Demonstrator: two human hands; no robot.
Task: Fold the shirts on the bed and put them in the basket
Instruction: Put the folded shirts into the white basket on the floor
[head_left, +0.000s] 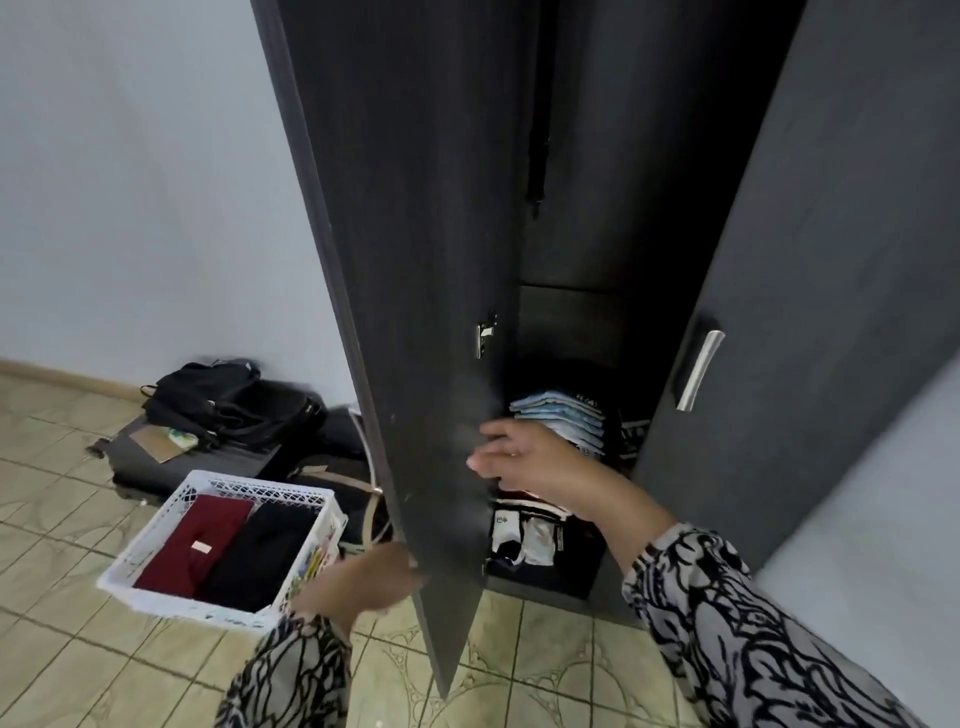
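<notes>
1. A white basket (156, 525) is seen on the tiled floor (62, 665), left of an open dark wardrobe door (415, 312).
2. Two folded shirts are laid side by side in the basket: a maroon shirt (192, 545) on the left and a black shirt (254, 551) on the right.
3. The left hand (363, 582) is held at the lower edge of the door, just right of the basket's near right corner; its fingertips are hidden behind the door and blurred, so its grip cannot be told.
4. The right hand (524, 457) is stretched out with fingers relaxed and spread, nothing being held, against the inner face of the door, well apart from the basket.
5. Behind that hand, a stack of folded pale clothes (561, 415) is seen on a wardrobe shelf, with more clothes (530, 535) on the shelf below.
6. Dark bags (228, 400) are piled on the floor by the wall, beyond the basket's far edge.
</notes>
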